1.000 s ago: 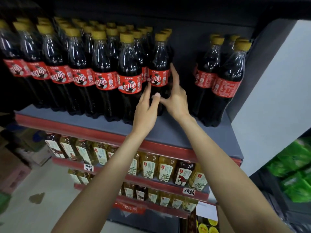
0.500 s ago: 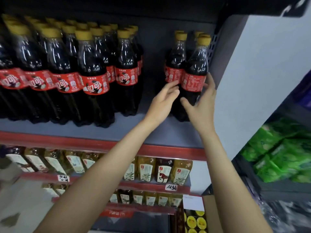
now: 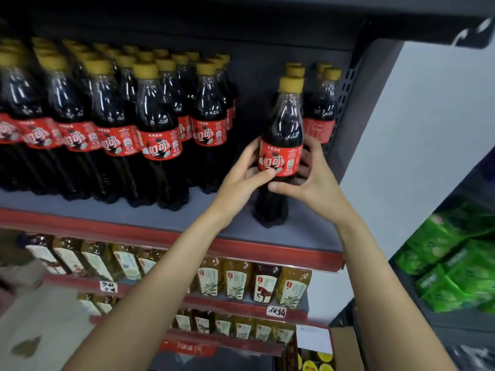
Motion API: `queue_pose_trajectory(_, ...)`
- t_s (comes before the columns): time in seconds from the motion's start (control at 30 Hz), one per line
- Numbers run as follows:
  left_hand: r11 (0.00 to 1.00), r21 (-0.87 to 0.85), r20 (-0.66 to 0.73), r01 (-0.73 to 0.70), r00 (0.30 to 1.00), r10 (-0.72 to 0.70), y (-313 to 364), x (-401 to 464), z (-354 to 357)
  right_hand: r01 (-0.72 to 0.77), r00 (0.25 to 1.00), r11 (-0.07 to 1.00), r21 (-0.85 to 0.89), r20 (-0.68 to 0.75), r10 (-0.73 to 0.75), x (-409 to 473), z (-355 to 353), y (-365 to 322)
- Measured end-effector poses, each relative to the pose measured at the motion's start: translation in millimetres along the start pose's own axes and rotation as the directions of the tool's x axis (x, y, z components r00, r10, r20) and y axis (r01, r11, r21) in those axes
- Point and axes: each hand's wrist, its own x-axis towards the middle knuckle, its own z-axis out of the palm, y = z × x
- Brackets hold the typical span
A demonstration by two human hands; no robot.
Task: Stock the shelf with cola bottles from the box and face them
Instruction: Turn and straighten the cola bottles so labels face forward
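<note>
Grey shelving [image 3: 214, 226] with a red front lip carries a dark cola bottle [image 3: 284, 145], yellow-capped and red-labelled, label facing out, standing upright near the right end, where the left hand [image 3: 241, 175] and right hand [image 3: 308, 180] both grasp it around the label. More cola bottles [image 3: 325, 103] stand just behind it, and a packed block [image 3: 112, 124] fills the left. Lower down, a cardboard box [image 3: 345, 346] holds yellow-capped bottles.

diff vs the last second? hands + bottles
Both hands left the big cola block and went right to the small group by the side panel. The left hand and right hand now grip its front bottle, pulled forward, logo facing out. The big block stayed put.
</note>
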Motion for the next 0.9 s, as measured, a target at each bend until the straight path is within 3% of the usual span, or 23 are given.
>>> queue_pose_trajectory(0.07,0.996,0.075,-0.024,-0.054,0.998,0.056,6,-14,-15,0.015,0.993,1.0,0.01,0.116,-0.016,6,8,-7)
queue_pose_trajectory(0.2,0.954,0.272,-0.151,-0.123,0.974,0.169,14,-29,-37,0.136,0.981,0.984,-0.114,0.153,-0.118,14,34,-20)
queue_pose_trajectory(0.33,0.907,0.415,-0.267,-0.073,0.943,0.198,15,-36,-54,0.111,0.98,0.992,-0.065,0.171,-0.099,19,63,-32)
queue_pose_trajectory(0.4,0.779,0.625,-0.326,-0.045,0.892,0.314,16,-39,-62,0.148,0.978,0.982,-0.117,0.164,-0.128,20,77,-35)
queue_pose_trajectory(0.47,0.546,0.838,-0.301,-0.007,0.829,0.472,15,-43,-70,0.161,0.981,0.977,-0.141,0.131,-0.143,20,89,-37)
queue_pose_trajectory(0.5,0.454,0.891,-0.296,0.028,0.793,0.532,15,-44,-74,0.157,0.985,0.977,-0.143,0.1,-0.144,19,94,-37)
queue_pose_trajectory(0.57,0.374,0.925,-0.3,0.066,0.731,0.612,14,-47,-84,0.156,0.988,0.974,-0.167,0.022,-0.154,20,105,-38)
queue_pose_trajectory(0.63,0.367,0.927,-0.313,0.083,0.709,0.632,13,-49,-93,0.139,0.987,0.971,-0.195,-0.049,-0.152,20,116,-39)
queue_pose_trajectory(0.9,0.461,0.884,-0.343,0.076,0.776,0.529,9,-43,-113,0.017,0.965,0.934,-0.357,-0.239,-0.109,23,142,-46)
